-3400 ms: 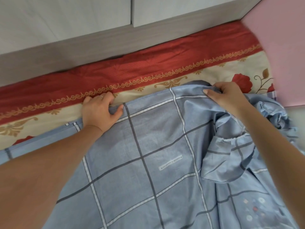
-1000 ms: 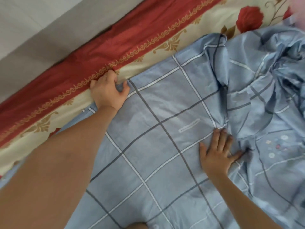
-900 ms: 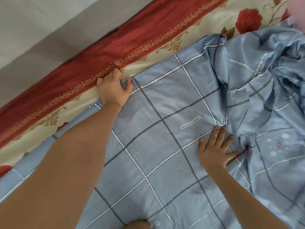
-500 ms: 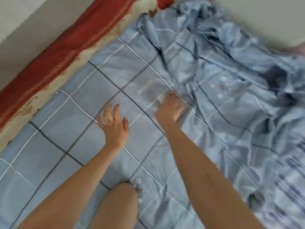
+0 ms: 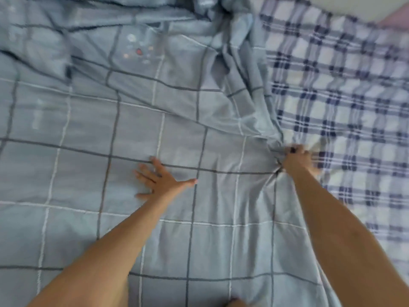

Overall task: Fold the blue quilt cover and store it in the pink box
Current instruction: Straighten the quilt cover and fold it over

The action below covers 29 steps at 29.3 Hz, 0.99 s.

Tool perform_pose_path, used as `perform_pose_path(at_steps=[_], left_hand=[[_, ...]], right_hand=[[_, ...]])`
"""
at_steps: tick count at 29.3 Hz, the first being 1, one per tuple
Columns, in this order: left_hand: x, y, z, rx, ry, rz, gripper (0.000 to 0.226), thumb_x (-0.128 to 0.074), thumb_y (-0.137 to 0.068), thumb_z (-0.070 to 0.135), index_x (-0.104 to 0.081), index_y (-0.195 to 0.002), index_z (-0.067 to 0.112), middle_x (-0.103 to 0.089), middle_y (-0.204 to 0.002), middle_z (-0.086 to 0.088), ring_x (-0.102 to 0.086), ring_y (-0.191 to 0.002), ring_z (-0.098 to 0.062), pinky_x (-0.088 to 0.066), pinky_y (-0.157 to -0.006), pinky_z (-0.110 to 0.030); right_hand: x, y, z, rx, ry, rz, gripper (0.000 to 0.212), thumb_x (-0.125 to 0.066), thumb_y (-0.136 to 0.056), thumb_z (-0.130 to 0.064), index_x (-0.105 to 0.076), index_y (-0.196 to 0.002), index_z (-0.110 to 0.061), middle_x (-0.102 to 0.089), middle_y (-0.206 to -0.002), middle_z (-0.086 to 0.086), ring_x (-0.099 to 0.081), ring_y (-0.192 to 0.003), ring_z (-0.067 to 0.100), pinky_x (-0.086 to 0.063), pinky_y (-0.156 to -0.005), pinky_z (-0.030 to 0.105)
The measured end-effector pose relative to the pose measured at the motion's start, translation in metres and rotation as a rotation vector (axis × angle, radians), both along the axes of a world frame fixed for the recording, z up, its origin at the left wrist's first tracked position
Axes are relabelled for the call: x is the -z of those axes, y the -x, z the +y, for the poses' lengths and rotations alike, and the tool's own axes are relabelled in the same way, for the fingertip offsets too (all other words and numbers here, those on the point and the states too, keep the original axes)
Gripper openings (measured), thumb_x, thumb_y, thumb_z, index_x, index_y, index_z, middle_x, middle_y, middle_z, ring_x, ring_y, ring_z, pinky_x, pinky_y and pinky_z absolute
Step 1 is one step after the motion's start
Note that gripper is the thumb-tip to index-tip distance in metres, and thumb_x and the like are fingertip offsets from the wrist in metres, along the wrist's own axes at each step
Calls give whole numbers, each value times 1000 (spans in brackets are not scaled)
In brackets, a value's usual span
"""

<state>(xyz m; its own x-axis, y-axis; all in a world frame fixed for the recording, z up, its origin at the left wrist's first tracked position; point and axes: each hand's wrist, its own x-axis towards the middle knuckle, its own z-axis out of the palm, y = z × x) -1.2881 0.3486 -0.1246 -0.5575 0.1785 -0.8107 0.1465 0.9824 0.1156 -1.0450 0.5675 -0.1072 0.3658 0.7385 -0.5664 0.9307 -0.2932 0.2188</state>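
So the blue quilt cover (image 5: pixel 155 120) was spread over most of the view. It was fairly flat near the person and all rumpled along the far side, with a little cluster of coloured dots printed on it. The left hand (image 5: pixel 162 181) lay flat on it, fingers straight and spread. The right hand (image 5: pixel 297 159) was clamped on a bunched-up bit of the cover's right edge, right where it met the navy-and-white plaid sheet (image 5: pixel 345 111). Pretty blurry over there tbh.

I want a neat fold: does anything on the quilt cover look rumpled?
Yes: the blue quilt cover is bunched into folds along its right edge, beyond the right hand gripping it; around the flat left hand it lies smooth.
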Motion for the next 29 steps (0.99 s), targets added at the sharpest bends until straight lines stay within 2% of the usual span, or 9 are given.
perform_pose_path(at_steps=[2,4,7,10,13,15,21,25,29], left_hand=[[2,-29,41,-66,26,-11,173,-67,-17,81,28,-144,13,27,-151,-23,23,-141,-39,-1,-106,-70],[4,-40,64,-174,69,12,177,-75,-17,74,28,-143,6,26,-151,-25,22,-141,-40,1,-112,-63],[7,-47,76,-208,109,62,170,-88,-31,60,27,-143,5,27,-151,-23,23,-141,-38,7,-114,-57],[7,-50,78,-175,148,62,166,-87,-36,59,26,-144,5,25,-152,-23,21,-142,-37,9,-112,-55],[1,-51,80,-142,181,45,167,-86,-35,63,26,-143,3,24,-152,-24,19,-142,-37,9,-113,-53],[2,-51,80,-127,188,62,168,-84,-34,67,23,-144,1,21,-152,-26,17,-143,-38,8,-113,-53],[14,-54,83,-155,114,81,175,-84,-21,67,23,-145,1,19,-154,-23,14,-144,-36,-2,-116,-54],[13,-54,85,-148,139,45,172,-84,-28,68,23,-144,0,21,-153,-24,15,-143,-37,2,-116,-56],[11,-51,86,-159,170,30,175,-83,-25,70,25,-143,0,24,-152,-25,17,-143,-37,0,-116,-56]], right_hand=[[10,-16,-2,43,-245,228,46,-40,-99,-32,-42,-137,-7,-41,-140,20,-40,-128,39,-31,-105,48],[18,-9,-8,-17,-325,424,49,-48,-96,-39,-50,-128,-2,-46,-131,22,-45,-120,39,-37,-99,44],[22,0,5,-43,-296,566,57,-59,-88,-48,-50,-126,-6,-53,-125,15,-50,-116,33,-42,-94,40],[27,6,34,-7,-225,665,26,-52,-95,-29,-55,-111,-8,-62,-106,12,-58,-104,31,-36,-69,29],[13,-6,66,-42,-405,608,17,-38,-100,-17,-49,-106,-7,-57,-94,13,-54,-85,25,-30,-66,30],[6,-30,91,-14,-497,574,15,-33,-102,-20,-42,-104,-9,-52,-89,11,-48,-77,24,-31,-63,33],[22,-54,120,-42,-460,493,30,-30,-104,-28,-43,-112,-2,-57,-94,15,-49,-79,27,-33,-65,35],[29,-49,115,173,-645,438,30,-28,-104,-26,-49,-112,-6,-61,-100,7,-54,-85,25,-31,-67,30],[21,-42,117,104,-797,351,20,-27,-103,-17,-47,-99,-13,-63,-96,7,-53,-77,25,-27,-63,28]])
